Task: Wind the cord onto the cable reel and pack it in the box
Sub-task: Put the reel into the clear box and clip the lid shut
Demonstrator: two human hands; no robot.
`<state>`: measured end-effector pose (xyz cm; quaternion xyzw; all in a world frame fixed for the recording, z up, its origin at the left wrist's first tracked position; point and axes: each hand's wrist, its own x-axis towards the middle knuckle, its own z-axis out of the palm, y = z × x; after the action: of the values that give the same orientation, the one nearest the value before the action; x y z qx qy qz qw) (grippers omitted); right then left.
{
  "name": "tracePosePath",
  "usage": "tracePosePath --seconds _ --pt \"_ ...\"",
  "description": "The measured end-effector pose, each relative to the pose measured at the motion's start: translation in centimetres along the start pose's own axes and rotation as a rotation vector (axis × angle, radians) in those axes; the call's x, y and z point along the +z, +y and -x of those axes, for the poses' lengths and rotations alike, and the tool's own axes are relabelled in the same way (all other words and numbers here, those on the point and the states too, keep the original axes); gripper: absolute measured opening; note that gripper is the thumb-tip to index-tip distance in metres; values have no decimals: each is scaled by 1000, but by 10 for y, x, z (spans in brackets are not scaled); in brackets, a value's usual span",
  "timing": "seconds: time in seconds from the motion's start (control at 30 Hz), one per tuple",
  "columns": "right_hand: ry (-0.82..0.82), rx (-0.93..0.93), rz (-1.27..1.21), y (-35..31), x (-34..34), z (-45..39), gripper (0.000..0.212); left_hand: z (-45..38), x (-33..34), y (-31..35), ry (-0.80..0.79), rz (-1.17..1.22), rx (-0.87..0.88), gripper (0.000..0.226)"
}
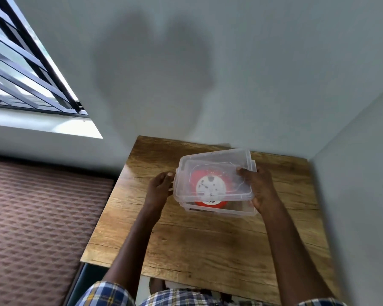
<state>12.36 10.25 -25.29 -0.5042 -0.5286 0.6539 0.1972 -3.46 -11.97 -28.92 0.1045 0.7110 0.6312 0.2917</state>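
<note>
Packing looks nearly done: your left hand (158, 187) and right hand (260, 188) grasp the lid (215, 173) over the box (221, 212) on the desk (208, 246), cable reel (211, 189) inside, so only pressing the lid closed seems left.

Small rectangular table with a warm brown wood-grain top (186, 244), pushed into a corner against pale grey walls, dark cracks and knots running across the grain. Directly on it, toward the far edge, one clear plastic storage box (219, 209), its clear lid (215, 173) sitting slightly askew on top, with a red and white round cable reel (210, 186) visible inside through the plastic.
</note>
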Motion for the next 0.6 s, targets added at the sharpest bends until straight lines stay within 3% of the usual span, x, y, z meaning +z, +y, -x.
tracePosePath --seconds 0.07,0.2,0.37,0.47,0.53,0.6 --pt "138 -72 192 6 0 3 53 1 4 -5 44 -52 35 20" --pt "383 -250 572 18 -6 2 70 -1 8 -9 63 -63 25 31" --pt "360 -204 573 36 -12 0 60 -4 5 -8 -13 -6 -13 25" --pt "411 -193 642 41 -9 4 72 -6 6 -11 -23 38 -80 20" --pt "477 -270 847 40 -3 6 76 -8 6 -14 -22 54 -114 17" --pt "477 -441 999 34 6 9 66 -13 6 -17 -24 83 -160 16"
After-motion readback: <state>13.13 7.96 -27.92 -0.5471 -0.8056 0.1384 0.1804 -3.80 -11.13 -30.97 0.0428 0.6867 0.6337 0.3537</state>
